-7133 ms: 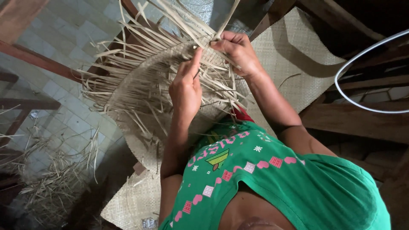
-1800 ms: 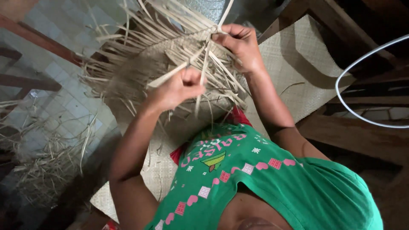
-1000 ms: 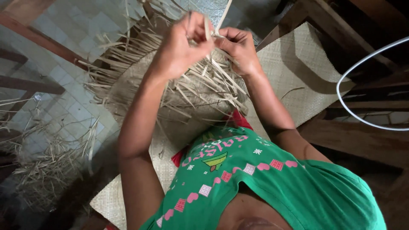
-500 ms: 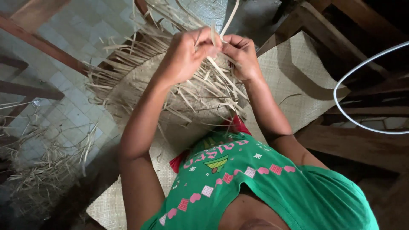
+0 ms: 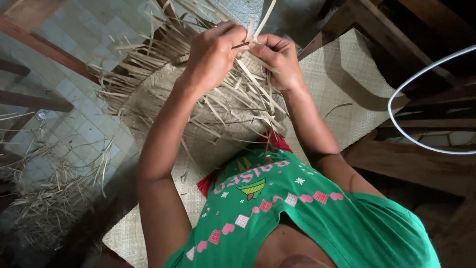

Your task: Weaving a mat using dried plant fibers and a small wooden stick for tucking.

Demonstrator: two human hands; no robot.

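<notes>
Near the top centre of the frame, the left hand (image 5: 214, 55) is curled almost closed, its fingers pinching a pale, flat straw strip (image 5: 264, 22) that rises past the top edge of the frame. Just beside it, to the right, the right hand (image 5: 278, 60) is also bent nearly shut, thumb and fingers gripping the same bundle of strips where they cross. The two hands sit close together, their fingertips nearly touching; whether they actually meet is hidden by the strips between them.

Both hands work at the upper edge of a half-woven straw piece, tan and rounded, with loose ends fanning outward (image 5: 163, 94), which fills the upper middle and left of the frame. Its lower part is hidden behind the forearms and the green patterned shirt (image 5: 307, 218) at the bottom.

A flat woven straw mat (image 5: 347, 84) lies beneath, running from the upper right to the lower left, cut off at the bottom edge. A loose heap of dry straw scraps (image 5: 54, 198) lies on the pale tiled floor (image 5: 89, 124) at the left. A thin white hoop (image 5: 421, 99), cut off by the right edge, hangs over dark wooden beams that are hard to make out.
</notes>
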